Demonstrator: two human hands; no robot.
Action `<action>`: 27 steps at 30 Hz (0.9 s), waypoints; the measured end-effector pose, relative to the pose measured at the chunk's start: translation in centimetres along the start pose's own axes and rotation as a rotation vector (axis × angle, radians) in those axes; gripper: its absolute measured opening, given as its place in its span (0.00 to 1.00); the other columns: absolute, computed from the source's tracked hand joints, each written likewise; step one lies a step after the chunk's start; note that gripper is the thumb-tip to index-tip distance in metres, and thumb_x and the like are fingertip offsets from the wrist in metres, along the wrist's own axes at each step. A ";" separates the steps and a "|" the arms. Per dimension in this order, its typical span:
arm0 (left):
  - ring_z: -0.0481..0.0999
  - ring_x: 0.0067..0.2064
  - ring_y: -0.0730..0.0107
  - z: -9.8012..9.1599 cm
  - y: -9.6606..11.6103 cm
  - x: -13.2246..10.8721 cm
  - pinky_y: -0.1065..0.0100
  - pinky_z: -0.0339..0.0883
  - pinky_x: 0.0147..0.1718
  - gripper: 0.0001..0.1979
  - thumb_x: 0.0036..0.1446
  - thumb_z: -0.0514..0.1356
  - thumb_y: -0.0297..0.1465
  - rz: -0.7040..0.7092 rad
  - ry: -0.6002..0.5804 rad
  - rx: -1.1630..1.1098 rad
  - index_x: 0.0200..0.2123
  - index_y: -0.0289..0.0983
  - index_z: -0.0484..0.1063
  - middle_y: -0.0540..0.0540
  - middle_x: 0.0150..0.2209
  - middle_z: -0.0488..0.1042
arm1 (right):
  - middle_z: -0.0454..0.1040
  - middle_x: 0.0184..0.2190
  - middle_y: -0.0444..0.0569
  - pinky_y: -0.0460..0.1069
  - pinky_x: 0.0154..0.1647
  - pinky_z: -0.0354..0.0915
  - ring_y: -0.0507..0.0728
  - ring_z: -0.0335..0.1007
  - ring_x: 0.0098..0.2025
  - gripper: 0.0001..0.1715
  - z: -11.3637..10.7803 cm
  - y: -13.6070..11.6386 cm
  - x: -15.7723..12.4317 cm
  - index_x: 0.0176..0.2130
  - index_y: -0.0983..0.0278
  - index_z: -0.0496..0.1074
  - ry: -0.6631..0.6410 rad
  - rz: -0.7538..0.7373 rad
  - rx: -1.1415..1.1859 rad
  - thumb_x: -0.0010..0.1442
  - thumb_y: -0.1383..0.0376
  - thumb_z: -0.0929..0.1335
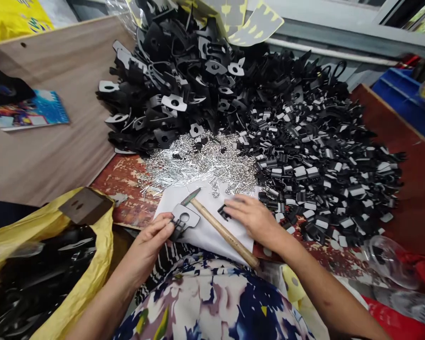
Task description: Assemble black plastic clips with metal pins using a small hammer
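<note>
My left hand (152,241) pinches a flat black plate with a round hole (184,219) at the near edge of a white sheet (212,231). A small hammer (219,227) with a wooden handle lies across that sheet, between my hands. My right hand (251,218) rests palm down on the sheet, its fingers together over a small black clip (224,211). The fingertips are blurred, so I cannot tell if they grip it. Just beyond lies a heap of silver rivets (201,163).
A big pile of black plates (170,89) rises at the back, and a pile of black-and-white clips (322,156) spreads to the right. A yellow bag (56,264) with black parts sits at left. A booklet (28,111) lies on the wooden board. Blue bins (407,101) stand far right.
</note>
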State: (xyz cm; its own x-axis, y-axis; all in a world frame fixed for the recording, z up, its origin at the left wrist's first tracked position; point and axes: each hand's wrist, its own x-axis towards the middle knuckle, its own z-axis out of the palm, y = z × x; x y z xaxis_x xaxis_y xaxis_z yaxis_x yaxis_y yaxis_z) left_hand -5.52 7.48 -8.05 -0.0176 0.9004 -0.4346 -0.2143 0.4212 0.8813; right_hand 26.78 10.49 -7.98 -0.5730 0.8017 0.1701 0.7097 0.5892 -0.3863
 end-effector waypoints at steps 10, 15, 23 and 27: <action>0.68 0.34 0.72 3.0 0.3 -0.7 0.72 0.72 0.28 0.12 0.51 0.73 0.40 0.034 -0.283 0.034 0.28 0.37 0.81 0.46 0.46 0.66 | 0.80 0.34 0.47 0.54 0.40 0.73 0.57 0.75 0.36 0.07 1.7 -1.5 3.4 0.40 0.59 0.80 0.356 0.272 0.490 0.60 0.66 0.72; 0.69 0.33 0.73 5.3 0.5 0.0 0.72 0.74 0.30 0.13 0.50 0.74 0.41 0.028 -0.334 -0.058 0.32 0.36 0.84 0.45 0.45 0.68 | 0.83 0.39 0.45 0.67 0.65 0.62 0.59 0.79 0.43 0.14 0.2 -4.8 4.0 0.41 0.53 0.80 0.471 0.157 0.373 0.63 0.69 0.67; 0.72 0.39 0.68 7.3 0.7 0.4 0.69 0.77 0.35 0.14 0.51 0.74 0.42 0.042 -0.423 -0.163 0.36 0.37 0.85 0.44 0.44 0.70 | 0.84 0.41 0.45 0.72 0.74 0.46 0.59 0.82 0.45 0.13 2.8 -6.4 3.9 0.43 0.56 0.80 0.643 0.086 0.301 0.64 0.70 0.68; 0.73 0.36 0.70 7.0 0.5 0.3 0.72 0.76 0.33 0.14 0.51 0.74 0.42 0.030 -0.441 -0.159 0.34 0.36 0.85 0.45 0.41 0.70 | 0.84 0.39 0.43 0.72 0.74 0.45 0.58 0.82 0.44 0.17 3.2 -6.7 3.4 0.46 0.55 0.79 0.633 0.056 0.294 0.64 0.72 0.67</action>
State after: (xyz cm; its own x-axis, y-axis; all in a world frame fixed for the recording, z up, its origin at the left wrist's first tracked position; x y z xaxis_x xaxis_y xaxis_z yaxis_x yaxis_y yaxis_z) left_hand 1.22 8.76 -6.40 0.3836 0.8865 -0.2587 -0.3679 0.4037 0.8377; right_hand 18.74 8.96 -7.70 -0.1260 0.7873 0.6036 0.5398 0.5649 -0.6241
